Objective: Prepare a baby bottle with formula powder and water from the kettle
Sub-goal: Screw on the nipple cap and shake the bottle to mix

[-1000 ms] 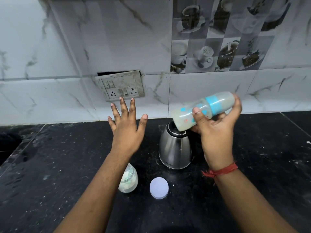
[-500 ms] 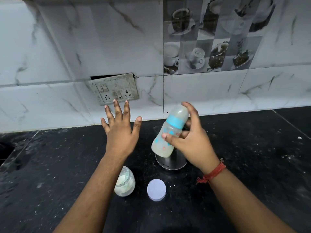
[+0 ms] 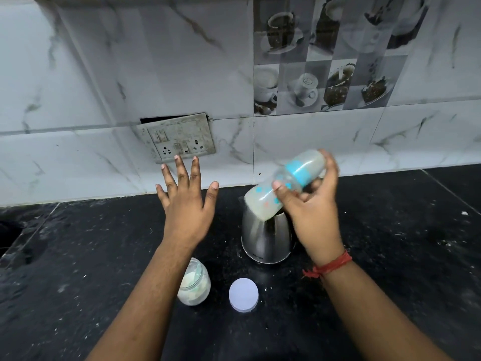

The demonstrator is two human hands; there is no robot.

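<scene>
My right hand [image 3: 311, 204] grips a baby bottle [image 3: 283, 185] with a blue collar and cloudy white liquid inside. The bottle lies tilted almost sideways in the air, its base at the lower left, above the steel kettle [image 3: 264, 237]. My left hand [image 3: 186, 204] hovers over the counter to the left of the kettle, fingers spread and straight, holding nothing. A glass jar of white formula powder [image 3: 195, 287] stands open near the front, partly behind my left forearm. Its round white lid [image 3: 243, 294] lies flat beside it on the right.
The black stone counter [image 3: 390, 243] runs across the view. Behind it is a white marble-tiled wall with a switch and socket plate [image 3: 178, 138] just beyond my left fingertips. A dark sink opening [image 3: 7, 233] sits at the far left edge.
The bottle swung from sideways to nearly upright half a second ago, then back to tilted sideways now, with some blur. My left hand stayed spread in about the same place.
</scene>
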